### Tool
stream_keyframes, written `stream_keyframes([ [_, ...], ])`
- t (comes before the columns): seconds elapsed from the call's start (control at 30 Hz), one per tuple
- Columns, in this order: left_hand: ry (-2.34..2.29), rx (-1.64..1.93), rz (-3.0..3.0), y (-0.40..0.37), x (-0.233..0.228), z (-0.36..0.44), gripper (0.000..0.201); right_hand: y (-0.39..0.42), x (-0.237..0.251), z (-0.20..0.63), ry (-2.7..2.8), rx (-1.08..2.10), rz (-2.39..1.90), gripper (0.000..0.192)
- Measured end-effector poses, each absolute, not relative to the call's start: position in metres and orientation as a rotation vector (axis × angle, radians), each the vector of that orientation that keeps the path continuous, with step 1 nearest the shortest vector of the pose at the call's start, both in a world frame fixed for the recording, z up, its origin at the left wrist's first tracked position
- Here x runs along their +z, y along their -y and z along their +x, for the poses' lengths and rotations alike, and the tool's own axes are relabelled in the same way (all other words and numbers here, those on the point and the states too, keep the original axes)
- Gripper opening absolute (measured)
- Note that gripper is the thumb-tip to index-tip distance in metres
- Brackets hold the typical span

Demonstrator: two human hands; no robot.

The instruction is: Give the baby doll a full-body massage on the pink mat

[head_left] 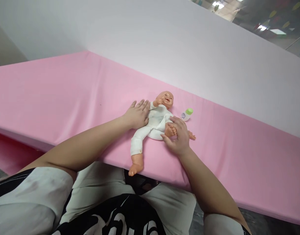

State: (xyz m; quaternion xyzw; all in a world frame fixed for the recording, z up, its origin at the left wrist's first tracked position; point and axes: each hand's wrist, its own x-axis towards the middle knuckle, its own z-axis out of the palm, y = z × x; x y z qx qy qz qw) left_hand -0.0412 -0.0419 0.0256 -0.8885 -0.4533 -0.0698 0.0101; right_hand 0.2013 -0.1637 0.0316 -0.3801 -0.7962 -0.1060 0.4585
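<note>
The doll (153,125) lies face-up at the pink surface's (66,98) near edge. Left hand (137,115) rests flat, released, steadying its side; right hand (177,135) grips one bare foot (169,130), lifting that leg. A bottle (186,114) lies just beyond.

no words or numbers can be read here. the small bottle (187,114) with a green cap, lying on the pink cloth (66,94) beside the doll (154,124), carries a label with blue and red print, too small and blurred to make out. the black shirt (120,218) at the bottom edge shows large white letter shapes, cut off and not legible.
</note>
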Motion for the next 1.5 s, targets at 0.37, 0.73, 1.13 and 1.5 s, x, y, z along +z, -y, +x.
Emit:
stream_keyframes([
  [0.37,1.837,0.028,-2.874,0.017,0.018,-0.063,0.111,0.207,0.022,0.148,2.422,0.097,-0.513,0.055],
  [0.73,1.605,-0.177,-2.746,0.038,0.034,-0.056,0.106,0.213,0.038,0.145,2.223,0.055,-0.394,0.049],
  [1.13,1.006,-0.266,-2.849,0.056,0.030,-0.037,0.073,0.152,0.038,0.197,1.911,-0.177,-1.081,0.052],
  [1.5,1.349,-0.171,-2.821,0.042,0.026,-0.049,0.085,0.162,0.035,0.195,1.932,-0.223,-0.940,0.046],
])
